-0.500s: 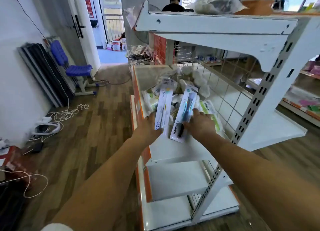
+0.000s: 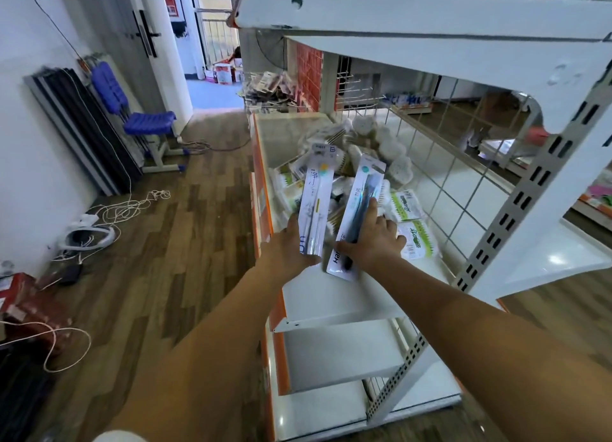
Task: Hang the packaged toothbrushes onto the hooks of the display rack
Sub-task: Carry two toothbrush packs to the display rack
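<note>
Toothbrush packs, one in each of the hands: the left hand (image 2: 291, 243) grips the lower end of a white pack (image 2: 316, 203), the right hand (image 2: 372, 234) pinches a blue pack (image 2: 359, 210) near its bottom, both raised over the shelf (image 2: 331, 296). They look light, thin and stiffish, with slick film that could slide; holding low leaves the top hang-hole end free. Behind lies a heap of packaged goods (image 2: 347, 163); wire hooks (image 2: 361, 90) stand well beyond.

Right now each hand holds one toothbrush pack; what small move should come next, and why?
Probably lift the left hand with its white pack toward the wire hooks farther back; both packs are gripped above the shelf, none hung yet.
</note>
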Demonstrator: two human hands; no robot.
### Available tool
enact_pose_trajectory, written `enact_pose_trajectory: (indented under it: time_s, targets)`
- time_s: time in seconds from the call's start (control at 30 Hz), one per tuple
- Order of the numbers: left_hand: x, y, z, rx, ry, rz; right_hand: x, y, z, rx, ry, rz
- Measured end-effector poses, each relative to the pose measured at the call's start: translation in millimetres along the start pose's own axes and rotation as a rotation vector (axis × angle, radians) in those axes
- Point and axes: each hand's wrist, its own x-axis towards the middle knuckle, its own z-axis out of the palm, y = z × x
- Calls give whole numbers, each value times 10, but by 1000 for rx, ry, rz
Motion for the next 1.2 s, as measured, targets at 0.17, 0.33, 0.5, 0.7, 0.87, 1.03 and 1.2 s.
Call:
enact_pose_trajectory:
  time_s: [0.17,0.33,0.5,0.7,0.87,1.03,1.2]
  targets:
    - [104,17,82,17,42,-13,52,-36,66,-11,20,43]
    - [122,67,58,-327,2,-88,130,-14,33,45,79,6]
    - [68,93,-80,-590,-59,-233,65,22,-54,291,76,0]
    - [-118,136,-186,-620,-47,-296,-97,25,-154,343,137,-51]
    - [-379,160,-293,-656,-10,-280,-292,-63,-207,416,114,-79]
    - [-722,84,-428,-696,56,-270,-618,-218,-191,472,73,-114]
    - [-1174,-41,-621,-722,158,-277,-1052,-468,-191,694,12,-134]
